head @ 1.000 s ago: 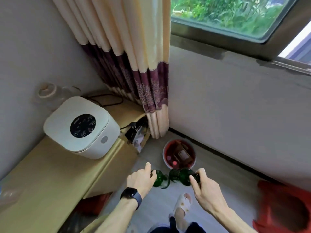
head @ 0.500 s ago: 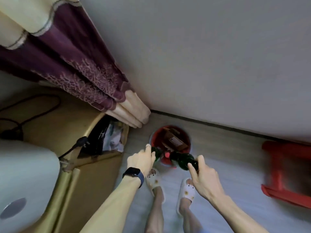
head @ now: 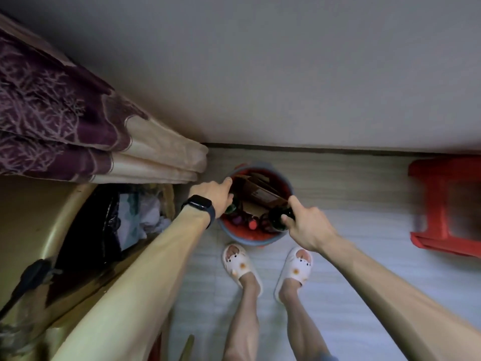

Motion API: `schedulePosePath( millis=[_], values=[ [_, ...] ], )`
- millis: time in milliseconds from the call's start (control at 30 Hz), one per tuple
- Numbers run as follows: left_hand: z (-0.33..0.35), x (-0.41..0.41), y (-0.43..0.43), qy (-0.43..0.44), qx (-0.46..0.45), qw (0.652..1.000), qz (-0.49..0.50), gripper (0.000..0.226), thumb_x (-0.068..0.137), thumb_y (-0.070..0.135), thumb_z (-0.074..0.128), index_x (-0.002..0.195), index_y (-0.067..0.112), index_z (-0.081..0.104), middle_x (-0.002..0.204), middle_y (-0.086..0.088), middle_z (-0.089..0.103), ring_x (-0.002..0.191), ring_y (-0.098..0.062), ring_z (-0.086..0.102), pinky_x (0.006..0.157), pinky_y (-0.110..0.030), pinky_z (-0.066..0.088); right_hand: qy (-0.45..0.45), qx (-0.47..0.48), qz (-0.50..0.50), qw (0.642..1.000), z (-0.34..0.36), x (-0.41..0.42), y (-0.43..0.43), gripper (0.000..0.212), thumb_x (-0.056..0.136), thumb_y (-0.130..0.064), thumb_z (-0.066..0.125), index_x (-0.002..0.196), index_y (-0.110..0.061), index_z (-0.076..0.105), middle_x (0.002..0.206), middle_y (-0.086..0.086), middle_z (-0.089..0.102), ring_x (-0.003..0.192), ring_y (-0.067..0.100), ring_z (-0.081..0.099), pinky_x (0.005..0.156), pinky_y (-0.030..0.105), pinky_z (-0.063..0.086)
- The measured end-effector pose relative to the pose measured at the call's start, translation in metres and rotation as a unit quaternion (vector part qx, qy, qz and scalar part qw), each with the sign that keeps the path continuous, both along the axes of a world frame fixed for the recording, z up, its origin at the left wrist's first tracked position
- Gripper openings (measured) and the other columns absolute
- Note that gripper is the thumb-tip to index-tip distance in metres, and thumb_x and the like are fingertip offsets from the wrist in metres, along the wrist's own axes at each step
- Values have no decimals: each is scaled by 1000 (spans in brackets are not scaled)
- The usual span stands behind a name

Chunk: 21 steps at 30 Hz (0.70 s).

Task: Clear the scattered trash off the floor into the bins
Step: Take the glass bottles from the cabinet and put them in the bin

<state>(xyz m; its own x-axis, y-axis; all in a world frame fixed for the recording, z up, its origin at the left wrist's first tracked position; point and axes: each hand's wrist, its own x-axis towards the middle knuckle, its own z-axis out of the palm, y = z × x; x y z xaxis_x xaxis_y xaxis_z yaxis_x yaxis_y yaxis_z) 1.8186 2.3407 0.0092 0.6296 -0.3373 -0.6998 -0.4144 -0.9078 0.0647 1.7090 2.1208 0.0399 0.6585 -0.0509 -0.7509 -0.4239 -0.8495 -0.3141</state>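
**L hand and R hand now lower, over bin mouth; view tilted further down vs. 0.5 s ago**

1. Nearest: two legs in white slippers on the floor, toes just short of the bin's near wall. Both forearms reach fwd. Watch on L wrist.

2. L hand: fingers curled over the L bottle, dark green, mostly hidden under the palm. Forefinger lies out toward the bin's left rim. Bottle sits at or just inside the rim; contact w/ rim cannot be told.

3. R hand: thumb and fingers wrapped round one end of the R bottle, also dark green. Bottle lies roughly level over the bin's right side. Which end is gripped cannot be told.

4. Bin contents: cardboard leaning across the far half; small red and dark items near the front, too blurred to ID.

5. Status (judgement):
   - Done: earlier trash, incl. the cardboard, already binned.
   - In hand: deposit of both bottles, neither released yet.
   - Left: let go of both. No loose trash shows on the visible floor, but the view is narrow, so the rest of the room is unconfirmed.

6. Left side: black bag holding pale scraps, tucked against the yellow worktop; prob. a second receptacle.

7. Far: red stool well apart at right, curtain hem just left of the bin, wall behind.
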Motion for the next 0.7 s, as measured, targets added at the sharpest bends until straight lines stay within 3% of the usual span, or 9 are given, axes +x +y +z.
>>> schedulePosePath(
  millis=[167, 300, 400, 567, 700],
  values=[
    [-6, 6, 2, -49, -28, 998, 28, 44, 102, 45, 32, 135, 16, 35, 108, -14, 65, 95, -37, 63, 62, -36, 42, -22, -3, -61, 998, -16, -5, 3, 22, 100, -33, 45, 102, -17, 30, 83, 23, 63, 80, 46, 58, 61, 41, 41],
    [3, -1, 9, -32, -55, 997, 39, 37, 101, 42, 35, 129, 17, 36, 95, -15, 64, 81, -38, 62, 58, -36, 42, -49, -17, -108, 993, -21, -21, 7, 21, 100, -30, 46, 101, -17, 31, 87, 24, 65, 83, 46, 60, 61, 37, 31],
    [8, 5, 14, -12, -70, 995, 68, 33, 100, 42, 38, 121, 18, 40, 91, -16, 64, 75, -36, 59, 56, -35, 42, -51, -19, -116, 992, -14, -27, 8, 19, 100, -30, 45, 102, -17, 32, 83, 19, 64, 77, 43, 60, 59, 36, 33],
    [11, 14, 14, 53, -76, 992, 81, 22, 95, 45, 44, 101, 24, 41, 94, -12, 65, 80, -34, 62, 62, -37, 51, -24, -11, -98, 995, 1, -27, 8, 24, 99, -34, 44, 93, -23, 24, 72, 9, 53, 72, 39, 52, 59, 38, 38],
    [14, 6, 12, 81, -83, 989, 90, 20, 95, 46, 46, 95, 28, 37, 92, -9, 63, 79, -31, 59, 59, -31, 40, -29, -4, -94, 995, 11, -26, 11, 22, 99, -35, 44, 95, -22, 27, 74, 15, 59, 78, 42, 56, 60, 40, 41]
  ],
)
